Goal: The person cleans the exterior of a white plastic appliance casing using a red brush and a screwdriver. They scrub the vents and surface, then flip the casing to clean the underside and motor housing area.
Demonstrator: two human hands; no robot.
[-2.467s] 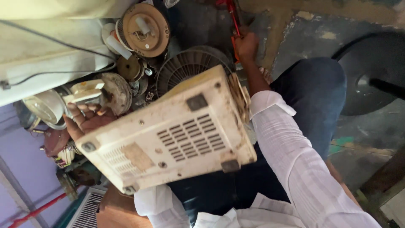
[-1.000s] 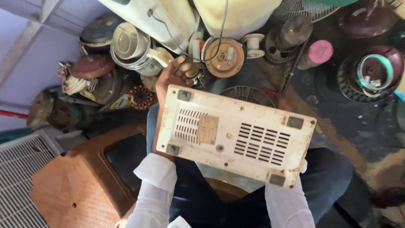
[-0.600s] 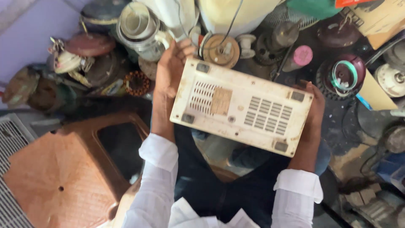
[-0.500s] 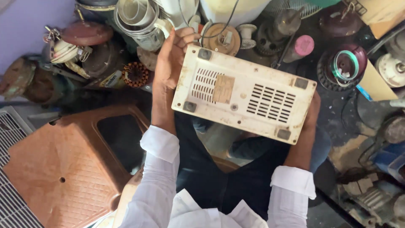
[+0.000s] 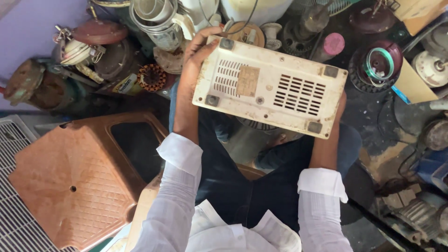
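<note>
A dirty cream-white appliance housing [image 5: 270, 86] is held bottom-up over my lap, showing vent slots, grey rubber feet and a worn label. My left hand [image 5: 196, 58] grips its left end, fingers curled over the far edge. Along the right end lies my right hand [image 5: 339, 105], mostly hidden behind the housing, with only its edge showing. Both white sleeves are rolled to the forearm.
A brown plastic stool [image 5: 79, 177] lies overturned at the left beside a metal grille [image 5: 14, 200]. Old motors, a copper-wound stator [image 5: 151, 77], steel jars [image 5: 154, 18], a pink cap [image 5: 334, 44] and a maroon round part [image 5: 378, 63] crowd the floor ahead.
The housing has been turned from a steep tilt to lying flat and bottom-up, now held nearer my lap. My right hand has come onto its right end. The view has closed in.
</note>
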